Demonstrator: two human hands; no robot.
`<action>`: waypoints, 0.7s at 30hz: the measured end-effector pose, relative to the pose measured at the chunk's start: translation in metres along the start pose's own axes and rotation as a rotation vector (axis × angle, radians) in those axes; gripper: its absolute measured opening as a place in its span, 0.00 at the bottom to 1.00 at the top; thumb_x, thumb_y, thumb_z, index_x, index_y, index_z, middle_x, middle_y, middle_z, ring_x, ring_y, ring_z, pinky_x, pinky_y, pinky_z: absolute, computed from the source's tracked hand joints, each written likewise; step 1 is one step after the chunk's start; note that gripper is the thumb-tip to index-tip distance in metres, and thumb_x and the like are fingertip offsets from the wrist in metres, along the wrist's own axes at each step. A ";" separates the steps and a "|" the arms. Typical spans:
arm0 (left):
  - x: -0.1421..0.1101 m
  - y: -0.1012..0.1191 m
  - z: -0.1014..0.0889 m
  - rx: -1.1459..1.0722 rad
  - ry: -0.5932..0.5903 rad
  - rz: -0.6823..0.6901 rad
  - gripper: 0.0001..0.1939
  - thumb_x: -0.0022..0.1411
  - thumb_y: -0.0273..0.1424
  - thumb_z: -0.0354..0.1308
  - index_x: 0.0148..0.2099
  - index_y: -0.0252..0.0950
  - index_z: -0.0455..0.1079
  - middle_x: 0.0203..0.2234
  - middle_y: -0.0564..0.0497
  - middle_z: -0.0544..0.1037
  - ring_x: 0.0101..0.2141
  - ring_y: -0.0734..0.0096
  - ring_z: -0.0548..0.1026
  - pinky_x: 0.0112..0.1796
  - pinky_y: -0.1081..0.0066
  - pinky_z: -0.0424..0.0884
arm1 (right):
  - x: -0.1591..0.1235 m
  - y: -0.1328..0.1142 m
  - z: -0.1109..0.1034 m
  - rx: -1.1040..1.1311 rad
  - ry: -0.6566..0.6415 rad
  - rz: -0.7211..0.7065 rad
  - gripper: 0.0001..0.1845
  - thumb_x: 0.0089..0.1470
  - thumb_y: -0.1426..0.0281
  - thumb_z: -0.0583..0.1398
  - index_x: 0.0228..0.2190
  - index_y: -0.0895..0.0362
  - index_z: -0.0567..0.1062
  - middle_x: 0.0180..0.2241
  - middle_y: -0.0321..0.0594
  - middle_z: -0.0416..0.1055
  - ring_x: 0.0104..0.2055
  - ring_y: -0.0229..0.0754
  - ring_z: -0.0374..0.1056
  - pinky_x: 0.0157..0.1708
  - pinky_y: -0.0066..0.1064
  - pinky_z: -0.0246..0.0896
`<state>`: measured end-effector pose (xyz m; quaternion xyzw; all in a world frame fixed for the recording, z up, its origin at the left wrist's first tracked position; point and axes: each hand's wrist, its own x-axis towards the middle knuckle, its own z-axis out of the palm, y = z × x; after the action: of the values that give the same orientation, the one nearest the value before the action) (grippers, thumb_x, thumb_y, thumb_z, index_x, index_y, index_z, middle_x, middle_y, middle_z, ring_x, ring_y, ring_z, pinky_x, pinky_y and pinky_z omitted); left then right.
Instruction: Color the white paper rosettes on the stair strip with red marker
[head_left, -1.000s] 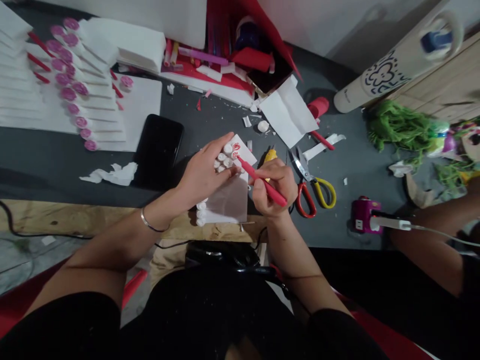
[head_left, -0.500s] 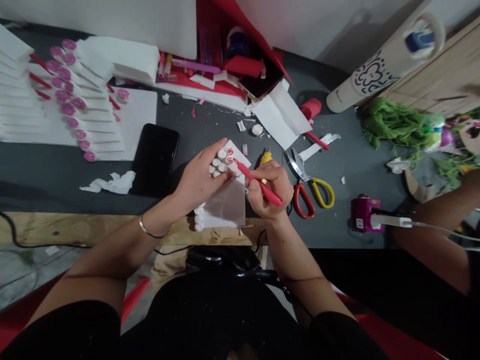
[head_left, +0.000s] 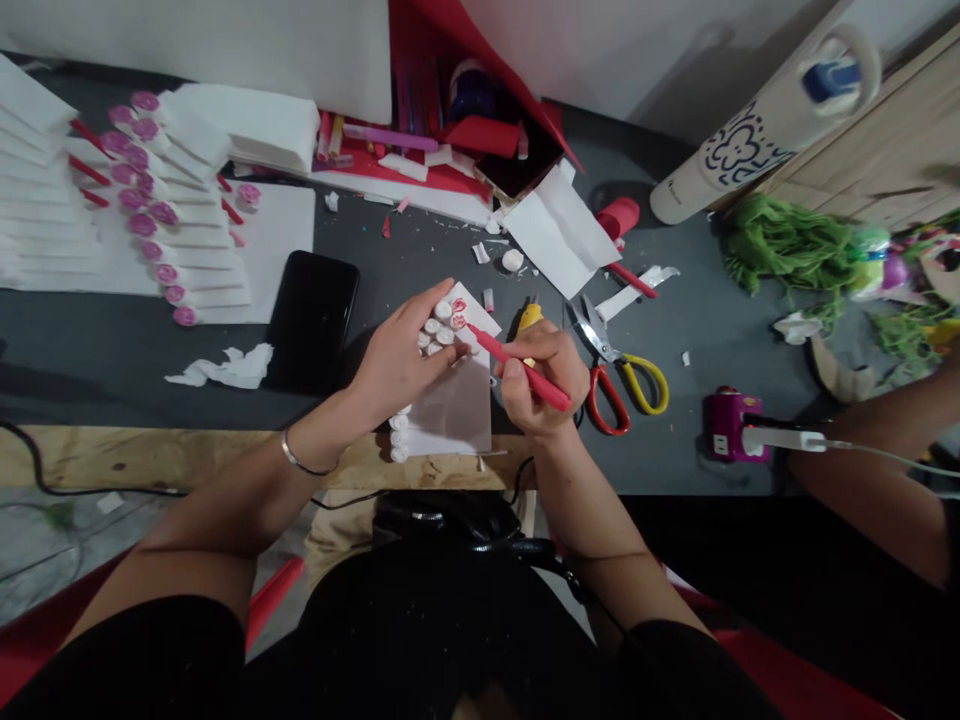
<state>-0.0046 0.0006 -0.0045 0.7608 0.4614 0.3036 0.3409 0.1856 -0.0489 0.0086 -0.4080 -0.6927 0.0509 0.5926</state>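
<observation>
My left hand (head_left: 397, 360) is closed around a cluster of small white paper rolls (head_left: 433, 328) with spiral ends. Red ink marks two of the ends at the cluster's right side, on a red-marked roll (head_left: 458, 306). My right hand (head_left: 547, 385) grips a red marker (head_left: 491, 346), its tip at or very near the lower red-marked end. Beneath both hands lies a white sheet (head_left: 461, 415). More white rolls (head_left: 399, 440) rest along its left edge, partly hidden by my left hand.
A black phone (head_left: 315, 315) and pink-tipped paper rolls (head_left: 142, 225) lie left. To the right are scissors (head_left: 611, 360), a yellow-handled tool (head_left: 529, 317), a purple power adapter (head_left: 731, 425) and a white bottle (head_left: 739, 150). Another person's arm (head_left: 870, 430) reaches in at far right.
The red marker and my right hand have shifted very slightly, the marker's back end moving a little right. My left hand keeps its hold on the paper rolls.
</observation>
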 end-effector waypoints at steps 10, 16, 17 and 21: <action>0.000 0.004 -0.001 -0.009 -0.012 0.002 0.37 0.70 0.52 0.63 0.73 0.41 0.66 0.68 0.42 0.76 0.67 0.50 0.75 0.67 0.54 0.72 | 0.001 -0.001 0.001 -0.038 -0.016 -0.023 0.08 0.61 0.73 0.60 0.41 0.49 0.74 0.25 0.32 0.72 0.28 0.42 0.70 0.28 0.39 0.70; -0.001 0.004 -0.001 0.011 -0.009 -0.016 0.35 0.69 0.47 0.65 0.73 0.42 0.66 0.69 0.43 0.75 0.67 0.50 0.75 0.67 0.54 0.72 | 0.000 0.000 0.003 -0.087 -0.027 -0.073 0.08 0.62 0.74 0.60 0.41 0.50 0.74 0.27 0.32 0.74 0.29 0.41 0.72 0.27 0.36 0.72; -0.001 0.004 0.000 0.016 -0.011 -0.020 0.35 0.69 0.46 0.65 0.73 0.42 0.66 0.69 0.42 0.75 0.67 0.49 0.75 0.67 0.54 0.72 | 0.000 0.000 0.004 -0.103 -0.025 -0.080 0.07 0.62 0.73 0.60 0.41 0.50 0.74 0.26 0.32 0.74 0.29 0.41 0.72 0.27 0.36 0.72; 0.000 0.004 0.000 0.026 -0.012 -0.014 0.35 0.68 0.43 0.65 0.73 0.40 0.66 0.69 0.42 0.75 0.67 0.49 0.75 0.67 0.54 0.72 | 0.001 0.000 0.004 -0.171 -0.046 -0.106 0.05 0.64 0.72 0.59 0.40 0.50 0.73 0.25 0.31 0.73 0.28 0.40 0.73 0.26 0.35 0.71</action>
<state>-0.0027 -0.0012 -0.0011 0.7637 0.4686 0.2905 0.3359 0.1820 -0.0467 0.0082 -0.4186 -0.7285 -0.0303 0.5414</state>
